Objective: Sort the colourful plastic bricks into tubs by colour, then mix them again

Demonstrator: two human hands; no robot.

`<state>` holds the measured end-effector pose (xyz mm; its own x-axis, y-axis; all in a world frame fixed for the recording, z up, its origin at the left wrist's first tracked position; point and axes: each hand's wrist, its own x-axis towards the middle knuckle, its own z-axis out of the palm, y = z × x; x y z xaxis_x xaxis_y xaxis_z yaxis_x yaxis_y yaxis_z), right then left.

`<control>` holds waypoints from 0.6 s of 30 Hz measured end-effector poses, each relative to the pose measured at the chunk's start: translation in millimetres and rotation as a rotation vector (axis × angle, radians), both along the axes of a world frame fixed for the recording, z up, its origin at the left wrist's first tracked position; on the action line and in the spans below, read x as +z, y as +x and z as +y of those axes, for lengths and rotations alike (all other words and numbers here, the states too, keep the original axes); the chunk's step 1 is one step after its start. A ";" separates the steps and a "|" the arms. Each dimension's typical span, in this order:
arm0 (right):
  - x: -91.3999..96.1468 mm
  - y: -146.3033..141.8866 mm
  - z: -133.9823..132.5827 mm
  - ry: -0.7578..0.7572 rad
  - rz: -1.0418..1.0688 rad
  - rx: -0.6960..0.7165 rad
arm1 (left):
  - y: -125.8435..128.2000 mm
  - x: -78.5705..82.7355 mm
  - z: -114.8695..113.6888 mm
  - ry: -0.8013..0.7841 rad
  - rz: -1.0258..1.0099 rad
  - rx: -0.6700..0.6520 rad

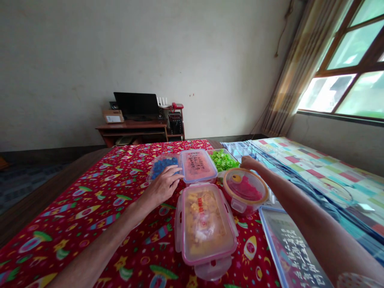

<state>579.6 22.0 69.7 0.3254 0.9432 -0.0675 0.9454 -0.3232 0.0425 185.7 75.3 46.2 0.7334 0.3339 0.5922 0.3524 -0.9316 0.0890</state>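
Closest to me, at the lower right, lies a loose flat lid (295, 256) with writing on it. Just left of it stands the yellow-filled box (207, 228), lid on, its near clip hanging open. Beyond that sits the round tub (245, 190) of pink pieces.

Left hand (163, 186): my fingers are spread and lightly curled, the tips resting against the left edge of the red-filled box (198, 165). They clamp nothing. That box sits mid-table with its lid on, between the blue-filled box (163, 164) and the green-filled box (223, 159).

Right hand (249, 162): it is at the near right corner of the green-filled box, partly hidden behind the round tub, so I cannot tell whether it grips anything.

To do this well, I judge I should press the left fingertips flat to steady the red-filled box. My right forearm should ride high over the round tub, which it passes closely, so nothing skids on the rocket-print cloth (90, 200).
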 end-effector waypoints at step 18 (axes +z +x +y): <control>0.4 -5.4 -2.9 -0.018 0.020 -0.145 | 27.3 -4.4 14.0 0.078 0.343 -0.031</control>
<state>574.2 19.1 70.1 0.4569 0.8848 -0.0921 0.8894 -0.4561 0.0309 213.0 89.3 41.9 0.9029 0.2720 0.3328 0.3211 -0.9416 -0.1014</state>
